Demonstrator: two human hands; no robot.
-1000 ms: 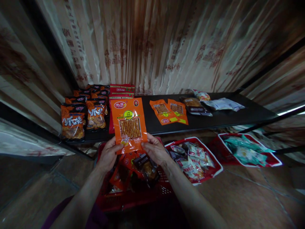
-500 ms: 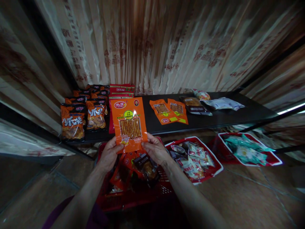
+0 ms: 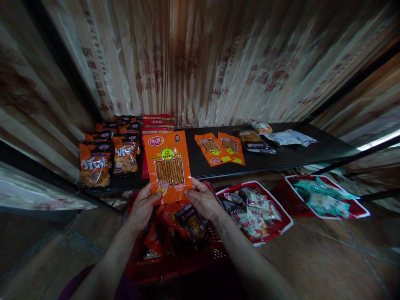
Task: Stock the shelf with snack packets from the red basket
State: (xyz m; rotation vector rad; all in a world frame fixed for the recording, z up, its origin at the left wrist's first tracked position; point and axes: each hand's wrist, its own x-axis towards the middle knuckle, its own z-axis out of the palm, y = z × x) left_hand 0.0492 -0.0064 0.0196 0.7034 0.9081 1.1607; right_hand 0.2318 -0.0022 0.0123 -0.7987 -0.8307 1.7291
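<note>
An orange snack packet point(image 3: 169, 166) with a clear window showing brown sticks is held upright by its lower corners. My left hand point(image 3: 143, 205) pinches the left corner and my right hand point(image 3: 201, 199) the right one. Behind the packet, red snack packets point(image 3: 158, 121) stand in a row on the black shelf point(image 3: 200, 166), partly hidden. Below my hands, a red basket point(image 3: 146, 266) contains more orange packets point(image 3: 161, 231) and a dark packet point(image 3: 192, 223).
Orange and black snack bags point(image 3: 95, 164) stand in rows at the shelf's left. Two orange packets point(image 3: 220, 148), a brown packet point(image 3: 254, 141) and a white packet point(image 3: 290, 137) lie further right. On the floor, one red basket point(image 3: 286, 227) carries white packets, another point(image 3: 364, 214) green ones.
The view has shifted slightly, so the shelf goods sit a little lower and further left. Both hands keep hold of the orange packet, nearly still.
</note>
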